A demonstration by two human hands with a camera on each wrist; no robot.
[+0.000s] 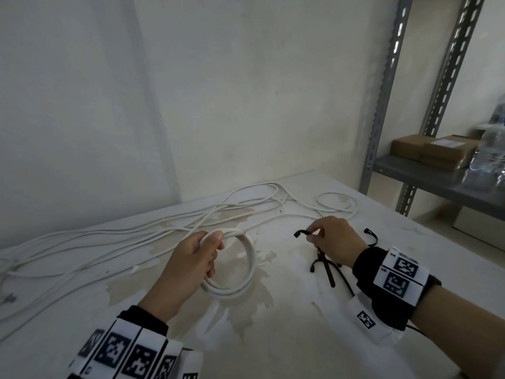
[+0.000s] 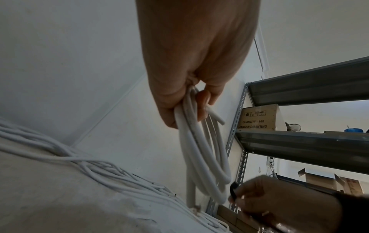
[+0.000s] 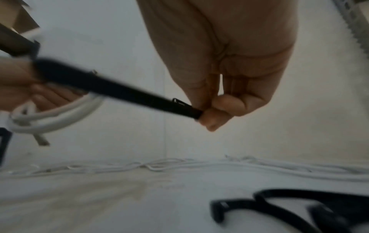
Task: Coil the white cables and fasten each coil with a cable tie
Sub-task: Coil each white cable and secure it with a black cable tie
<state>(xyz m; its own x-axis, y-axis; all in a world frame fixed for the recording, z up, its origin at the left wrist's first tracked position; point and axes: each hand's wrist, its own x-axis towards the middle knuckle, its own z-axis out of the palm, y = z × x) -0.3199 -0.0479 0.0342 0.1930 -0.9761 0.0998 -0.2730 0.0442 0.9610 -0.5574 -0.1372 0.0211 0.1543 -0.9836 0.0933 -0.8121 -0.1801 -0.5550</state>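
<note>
Our left hand [image 1: 188, 266] curls round a coil [image 1: 240, 265] of white cable and holds it just above the table [image 1: 300, 324]. Our right hand [image 1: 337, 240] pinches one black cable tie [image 1: 300, 233] between thumb and fingertips, to the right of the coil and apart from it. More ties [image 1: 326, 269] lie under that hand. Loose cables [image 1: 114, 242] sprawl across the table behind.

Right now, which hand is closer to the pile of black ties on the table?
Right. The right hand hovers just above the black ties, pinching one; the left hand is off to the side, holding the white coil.
</note>
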